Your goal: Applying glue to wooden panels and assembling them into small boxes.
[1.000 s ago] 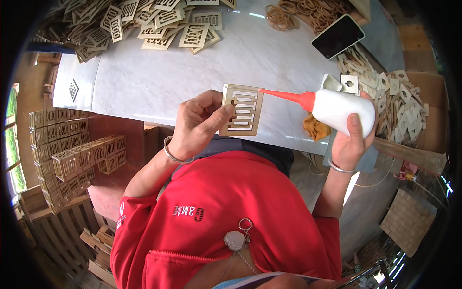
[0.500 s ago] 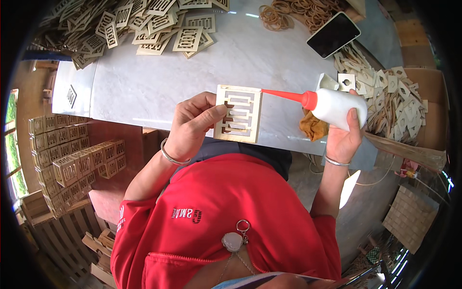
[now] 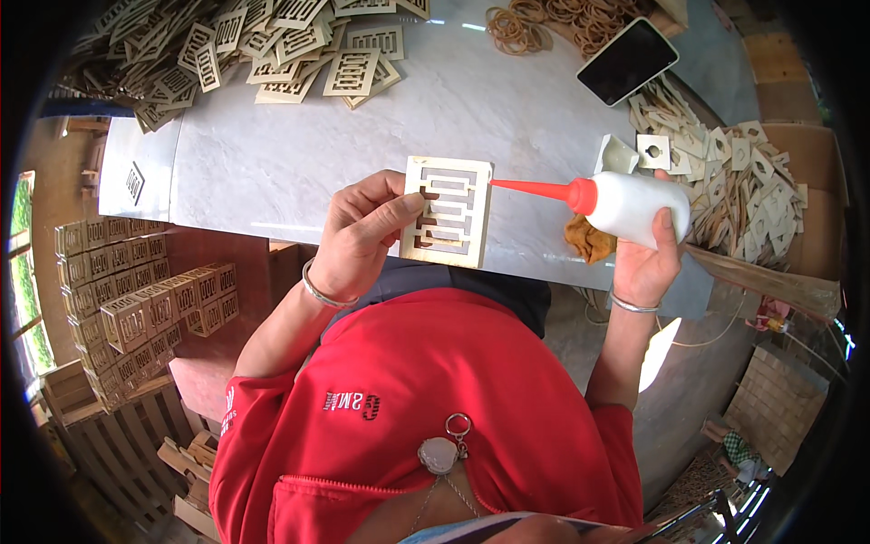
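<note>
Pinched between the thumb and fingers of my left hand [image 3: 367,227] is a pale wooden fretwork panel [image 3: 480,213], a rectangle with cut-out slots, held up above the near edge of the table. My right hand [image 3: 651,258] is wrapped round a white squeeze bottle [image 3: 634,208] with a red cap and a long red nozzle [image 3: 535,189]. The bottle lies nearly level, and its nozzle tip is at the panel's right edge, a little below the upper corner. Whether the tip touches the wood I cannot tell.
Many similar panels [image 3: 352,72] lie heaped at the far left of the table [image 3: 272,163]. Rubber bands [image 3: 517,32], a phone [image 3: 627,62] and a box of small wooden pieces [image 3: 752,195] are at the right. An orange-brown cloth [image 3: 589,240] sits near the bottle. Assembled lattice boxes [image 3: 149,308] stand stacked at left.
The nozzle tip has moved down slightly along the panel's right edge from its upper corner. The panel has shifted a little left and turned slightly in my left hand.
</note>
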Action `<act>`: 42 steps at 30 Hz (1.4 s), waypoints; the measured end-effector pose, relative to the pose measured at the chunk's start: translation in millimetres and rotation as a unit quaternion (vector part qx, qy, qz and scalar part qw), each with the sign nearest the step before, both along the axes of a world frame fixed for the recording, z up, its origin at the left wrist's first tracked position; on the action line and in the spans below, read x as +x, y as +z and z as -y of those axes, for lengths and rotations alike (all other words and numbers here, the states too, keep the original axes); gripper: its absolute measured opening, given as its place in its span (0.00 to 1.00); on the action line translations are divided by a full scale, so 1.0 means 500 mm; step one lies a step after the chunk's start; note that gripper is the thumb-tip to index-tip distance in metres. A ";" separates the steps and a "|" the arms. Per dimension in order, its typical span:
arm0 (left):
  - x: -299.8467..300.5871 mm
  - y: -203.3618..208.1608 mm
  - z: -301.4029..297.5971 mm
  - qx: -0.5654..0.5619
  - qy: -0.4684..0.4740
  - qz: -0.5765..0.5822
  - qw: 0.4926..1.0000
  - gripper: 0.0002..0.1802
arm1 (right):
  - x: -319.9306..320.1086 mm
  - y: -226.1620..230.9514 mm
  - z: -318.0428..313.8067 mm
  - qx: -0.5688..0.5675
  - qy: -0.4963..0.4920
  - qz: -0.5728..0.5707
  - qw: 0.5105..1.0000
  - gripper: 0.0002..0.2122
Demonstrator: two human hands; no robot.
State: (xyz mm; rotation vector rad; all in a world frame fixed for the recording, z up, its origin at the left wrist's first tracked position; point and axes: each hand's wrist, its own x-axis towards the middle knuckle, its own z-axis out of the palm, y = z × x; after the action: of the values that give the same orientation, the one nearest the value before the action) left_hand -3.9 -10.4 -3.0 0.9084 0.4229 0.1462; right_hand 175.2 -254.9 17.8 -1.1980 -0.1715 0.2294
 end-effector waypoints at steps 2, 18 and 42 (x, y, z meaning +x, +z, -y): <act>0.000 0.000 0.000 0.000 0.004 0.001 1.000 0.05 | -0.002 -0.001 0.004 -0.009 0.023 0.010 1.000 0.27; 0.000 0.009 -0.005 -0.043 0.025 0.006 0.999 0.06 | -0.027 0.007 0.014 -0.028 0.087 0.032 0.995 0.33; -0.036 -0.117 -0.204 0.657 0.040 -0.204 0.725 0.13 | -0.003 -0.067 0.013 0.048 0.113 -0.083 0.989 0.36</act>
State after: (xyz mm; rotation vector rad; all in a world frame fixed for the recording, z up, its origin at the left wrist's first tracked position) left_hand -22.0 91.8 -61.4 2.3740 0.7859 0.3437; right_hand 173.9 -261.6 -15.9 -1.0571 -0.1698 0.5123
